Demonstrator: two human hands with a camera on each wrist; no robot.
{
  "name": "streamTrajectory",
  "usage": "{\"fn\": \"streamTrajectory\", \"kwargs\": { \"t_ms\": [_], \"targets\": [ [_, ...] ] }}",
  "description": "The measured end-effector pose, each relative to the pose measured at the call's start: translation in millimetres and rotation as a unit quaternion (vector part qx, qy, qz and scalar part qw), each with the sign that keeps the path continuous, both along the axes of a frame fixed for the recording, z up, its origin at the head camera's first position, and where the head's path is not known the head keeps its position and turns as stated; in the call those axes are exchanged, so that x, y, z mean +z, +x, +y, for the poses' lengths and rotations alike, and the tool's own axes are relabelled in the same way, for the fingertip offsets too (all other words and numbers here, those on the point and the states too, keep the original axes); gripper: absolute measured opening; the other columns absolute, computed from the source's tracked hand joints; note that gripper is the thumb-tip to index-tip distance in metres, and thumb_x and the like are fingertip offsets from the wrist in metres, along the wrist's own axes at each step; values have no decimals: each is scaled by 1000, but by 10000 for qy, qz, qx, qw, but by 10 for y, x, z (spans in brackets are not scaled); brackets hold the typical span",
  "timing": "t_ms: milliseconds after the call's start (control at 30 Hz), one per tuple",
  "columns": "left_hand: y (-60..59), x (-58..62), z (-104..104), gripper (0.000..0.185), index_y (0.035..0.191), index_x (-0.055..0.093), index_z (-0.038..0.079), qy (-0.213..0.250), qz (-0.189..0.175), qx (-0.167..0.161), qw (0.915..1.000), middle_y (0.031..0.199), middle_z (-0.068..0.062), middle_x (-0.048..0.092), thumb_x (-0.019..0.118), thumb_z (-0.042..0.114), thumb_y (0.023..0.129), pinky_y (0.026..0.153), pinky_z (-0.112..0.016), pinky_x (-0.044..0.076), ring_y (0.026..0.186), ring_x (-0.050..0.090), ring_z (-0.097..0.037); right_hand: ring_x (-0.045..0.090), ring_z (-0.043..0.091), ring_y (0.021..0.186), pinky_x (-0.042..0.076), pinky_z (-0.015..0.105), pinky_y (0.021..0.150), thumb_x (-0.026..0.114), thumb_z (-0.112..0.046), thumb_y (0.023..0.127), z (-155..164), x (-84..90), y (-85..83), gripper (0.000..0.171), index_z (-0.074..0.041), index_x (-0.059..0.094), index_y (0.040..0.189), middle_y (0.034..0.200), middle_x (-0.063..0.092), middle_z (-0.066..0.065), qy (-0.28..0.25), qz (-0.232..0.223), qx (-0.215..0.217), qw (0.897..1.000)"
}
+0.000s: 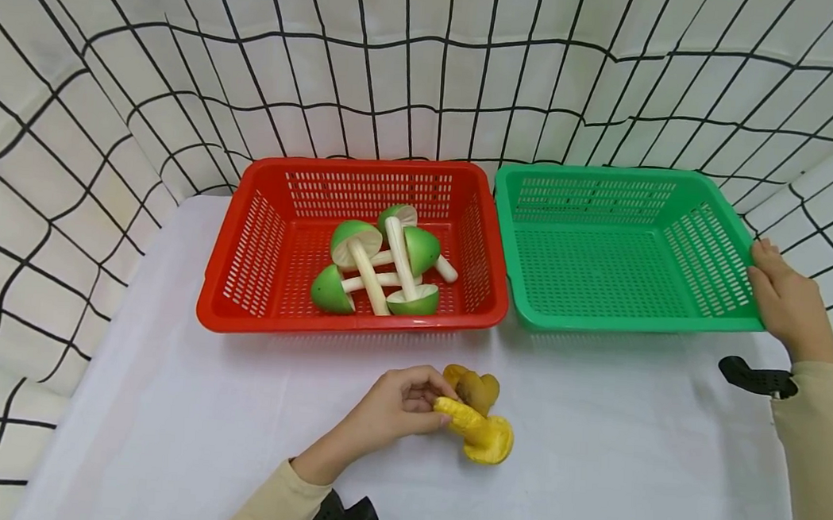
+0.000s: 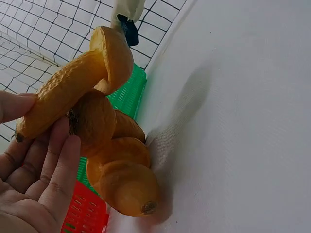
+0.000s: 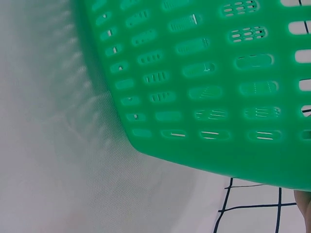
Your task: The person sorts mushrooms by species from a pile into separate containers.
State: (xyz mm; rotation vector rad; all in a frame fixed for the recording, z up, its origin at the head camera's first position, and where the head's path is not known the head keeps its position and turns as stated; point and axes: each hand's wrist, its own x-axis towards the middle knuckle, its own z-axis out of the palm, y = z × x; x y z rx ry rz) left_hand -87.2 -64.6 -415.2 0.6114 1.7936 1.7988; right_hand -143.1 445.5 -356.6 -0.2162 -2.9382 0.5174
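Four green mushrooms [image 1: 380, 266] already lie in the red basket [image 1: 242, 297]; the green basket [image 1: 528, 314] holds nothing yet. Near the counter's [image 1: 626, 464] front edge, the left hand [image 1: 396, 406] pinches a yellow mushroom [image 1: 480, 435], while the right hand [image 1: 786, 302] grips the green basket's rim.

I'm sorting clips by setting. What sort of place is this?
Probably a staged tabletop set, not a kitchen: a white cloth-covered table, a grid-patterned curtain backdrop, and toy mushrooms in a red basket beside a green basket.
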Motion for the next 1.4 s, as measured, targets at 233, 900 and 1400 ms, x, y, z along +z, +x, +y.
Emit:
{"fn": "streamTrajectory", "kwargs": {
  "t_ms": [233,900,1400],
  "targets": [
    [-67,38,22,24,104,60,-8,119,-306,591,9977,101,-13,63,68,0,83,76,-24,52,87,60,-17,9,38,140,8,50,113,19,-26,101,-24,15,-29,53,-5,9,149,153,8,16,-32,-47,-26,10000],
    [-101,113,33,25,106,58,-7,306,-475,912,9942,101,-9,62,67,0,83,76,-23,51,88,60,-18,-12,35,140,-8,47,112,27,-29,104,-66,28,-20,64,18,5,141,149,-3,32,776,-408,1125,9898],
    [-119,161,87,26,108,56,-8,630,-538,1069,9908,104,-10,62,64,0,85,80,-27,52,95,60,-20,7,39,141,6,49,113,32,-20,102,-63,30,18,55,10,14,145,151,12,28,925,-201,1028,9902]
  ]
}}
